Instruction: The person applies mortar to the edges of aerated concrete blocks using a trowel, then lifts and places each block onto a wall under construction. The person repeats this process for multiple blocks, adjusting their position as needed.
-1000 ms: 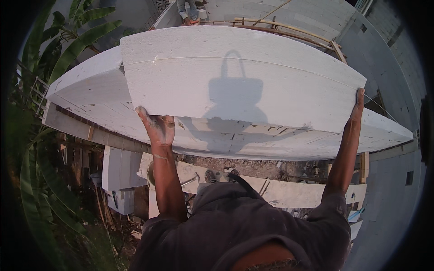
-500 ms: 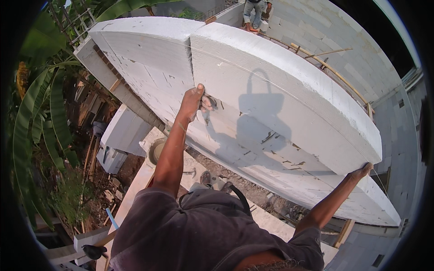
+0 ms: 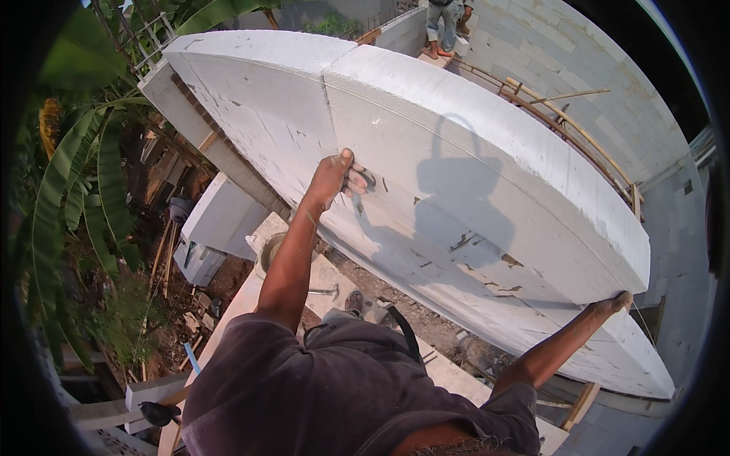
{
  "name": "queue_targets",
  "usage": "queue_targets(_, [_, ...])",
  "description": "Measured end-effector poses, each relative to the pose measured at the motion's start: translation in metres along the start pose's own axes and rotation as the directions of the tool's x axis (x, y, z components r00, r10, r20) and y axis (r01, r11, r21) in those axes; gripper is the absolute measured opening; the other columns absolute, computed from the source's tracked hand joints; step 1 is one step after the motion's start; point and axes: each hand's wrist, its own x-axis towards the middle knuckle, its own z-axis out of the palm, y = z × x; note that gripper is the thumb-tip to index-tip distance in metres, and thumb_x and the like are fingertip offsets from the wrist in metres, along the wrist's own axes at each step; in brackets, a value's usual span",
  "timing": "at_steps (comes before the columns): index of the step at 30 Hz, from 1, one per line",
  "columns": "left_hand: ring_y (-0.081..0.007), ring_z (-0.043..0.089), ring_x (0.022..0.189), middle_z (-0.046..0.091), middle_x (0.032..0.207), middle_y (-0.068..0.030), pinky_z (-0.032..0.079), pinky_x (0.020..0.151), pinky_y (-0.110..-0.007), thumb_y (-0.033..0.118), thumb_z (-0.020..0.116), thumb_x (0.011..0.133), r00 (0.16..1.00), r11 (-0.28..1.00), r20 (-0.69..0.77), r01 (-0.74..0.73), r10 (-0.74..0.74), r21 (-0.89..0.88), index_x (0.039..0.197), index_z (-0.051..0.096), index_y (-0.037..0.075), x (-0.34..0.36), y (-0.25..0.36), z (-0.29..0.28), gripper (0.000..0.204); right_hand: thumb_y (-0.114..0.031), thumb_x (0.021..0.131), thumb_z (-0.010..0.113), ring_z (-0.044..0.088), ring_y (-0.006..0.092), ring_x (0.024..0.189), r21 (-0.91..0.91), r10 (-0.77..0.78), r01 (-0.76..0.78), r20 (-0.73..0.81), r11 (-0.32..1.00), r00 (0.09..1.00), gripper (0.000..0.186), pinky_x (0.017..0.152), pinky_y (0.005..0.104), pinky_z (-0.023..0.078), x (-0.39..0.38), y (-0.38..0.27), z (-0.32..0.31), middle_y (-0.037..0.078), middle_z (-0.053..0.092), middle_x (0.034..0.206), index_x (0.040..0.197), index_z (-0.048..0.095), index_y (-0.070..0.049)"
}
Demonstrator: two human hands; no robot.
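Observation:
A large white lightweight concrete block [image 3: 456, 144] sits in the upper course of a pale block wall [image 3: 266, 125], butted against the block to its left. My left hand [image 3: 338, 181] is at its lower left corner, thumb up and fingers apart, partly bent; whether they touch the face is hard to tell. At the block's right end, my right hand [image 3: 612, 302] grips the lower corner, with its fingertips hidden. A thin string line [image 3: 433, 121] runs across the blocks. My shadow falls on the block's face.
Below me are planks [image 3: 323, 285] bearing a hammer [image 3: 325, 290] and a mortar bucket [image 3: 270, 251]. Loose white blocks [image 3: 220, 220] stand at left, near banana leaves [image 3: 68, 182]. Beyond the wall, another person [image 3: 441, 26] stands near bamboo poles [image 3: 578, 140].
The step at the joint between the two upper blocks has shrunk, leaving their faces nearly flush. My left hand's fingers have spread slightly; my right hand stays at the block's end.

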Motion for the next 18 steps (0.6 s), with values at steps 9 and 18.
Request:
queue_targets(9, [-0.0226,0.067,0.061,0.066,0.068,-0.0122,0.048,0.052,-0.029,0.065,0.043,0.096,1.000,1.000,0.017,-0.020,0.019,0.021,0.090,0.060,0.000,0.007,-0.006,-0.009,0.068,-0.078,0.071,0.065,0.052,0.0283,0.121,0.011,0.003,-0.004,0.028,1.000,1.000,0.101,0.102,0.0466,0.043,-0.007,-0.007,0.000,0.014,0.052,0.133,0.135,0.047,-0.001])
queue_targets(18, [-0.0193,0.066,0.060,0.063,0.065,-0.0062,0.047,0.053,-0.025,0.060,0.046,0.097,0.997,0.999,-0.075,-0.023,0.019,-0.046,0.095,0.060,0.001,0.015,-0.022,-0.013,0.060,-0.081,0.066,0.067,0.056,0.0258,0.115,-0.002,-0.049,0.050,0.050,0.999,0.998,0.103,0.098,0.0442,0.047,-0.017,-0.034,0.055,0.012,0.058,0.126,0.130,0.053,-0.001])
